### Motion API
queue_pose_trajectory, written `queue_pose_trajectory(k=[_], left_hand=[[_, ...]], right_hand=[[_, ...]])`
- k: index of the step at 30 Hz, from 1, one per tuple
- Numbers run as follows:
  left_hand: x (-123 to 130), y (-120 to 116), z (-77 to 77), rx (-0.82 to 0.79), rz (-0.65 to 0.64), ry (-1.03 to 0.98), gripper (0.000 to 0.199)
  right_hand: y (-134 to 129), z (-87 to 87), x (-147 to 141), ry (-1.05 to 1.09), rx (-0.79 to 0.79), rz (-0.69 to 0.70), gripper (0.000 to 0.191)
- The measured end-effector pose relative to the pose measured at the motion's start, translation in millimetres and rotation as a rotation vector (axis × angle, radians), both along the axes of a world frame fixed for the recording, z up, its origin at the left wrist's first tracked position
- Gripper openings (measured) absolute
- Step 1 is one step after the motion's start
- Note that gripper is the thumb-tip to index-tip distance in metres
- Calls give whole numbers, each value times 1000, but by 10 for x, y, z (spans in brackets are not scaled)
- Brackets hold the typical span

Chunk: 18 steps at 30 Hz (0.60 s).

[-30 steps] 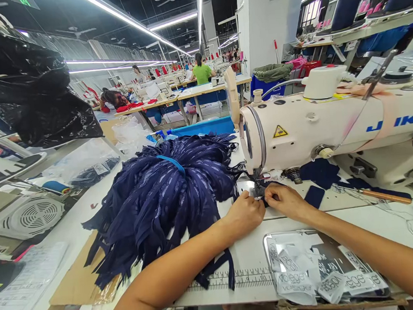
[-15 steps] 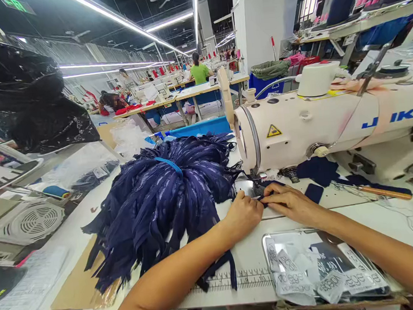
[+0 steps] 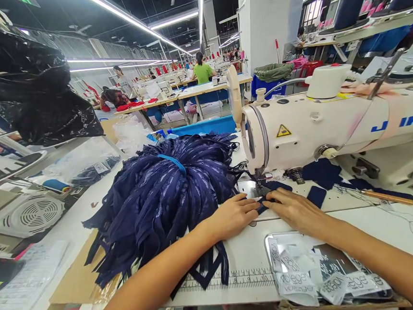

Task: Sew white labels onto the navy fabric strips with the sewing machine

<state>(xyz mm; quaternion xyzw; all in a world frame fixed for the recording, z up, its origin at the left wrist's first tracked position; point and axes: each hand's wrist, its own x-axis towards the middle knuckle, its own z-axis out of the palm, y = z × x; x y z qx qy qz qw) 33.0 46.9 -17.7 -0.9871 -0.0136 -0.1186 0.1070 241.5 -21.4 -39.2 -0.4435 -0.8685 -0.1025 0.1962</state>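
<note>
At the needle of a white sewing machine, a small navy fabric piece lies on the machine bed, partly under my fingers. My left hand rests flat left of it, fingers stretched out and fingertips at its edge. From the right, my right hand has its thumb and fingers closed down on the fabric piece, close to the presser foot. Left of the machine sits a large bundle of navy lace-trimmed strips, tied by a blue band; my left forearm crosses in front of it.
A metal tray of white printed labels stands at the front edge. Wooden-handled tweezers and navy scraps lie right of the needle. A printed ruler runs along the table front. A black plastic bag hangs at left.
My left hand has gone from curled fingers to a flat, stretched hand and shifted slightly left. My right hand stays by the needle, its fingers a little lower. The view has shifted slightly.
</note>
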Motion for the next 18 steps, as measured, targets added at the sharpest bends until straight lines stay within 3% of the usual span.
queue_pose_trajectory(k=[3, 7, 10, 18], left_hand=[[24, 10, -29, -24, 1, 1, 17], [18, 10, -39, -25, 11, -17, 16], [55, -9, -57, -17, 23, -25, 13], [468, -158, -191, 129, 293, -95, 10]], right_hand=[[-10, 2, -42, -3, -8, -20, 29], [-33, 14, -131, -154, 33, -85, 30], [-2, 33, -115, -235, 61, -60, 34], [243, -53, 188, -224, 80, 0, 38]])
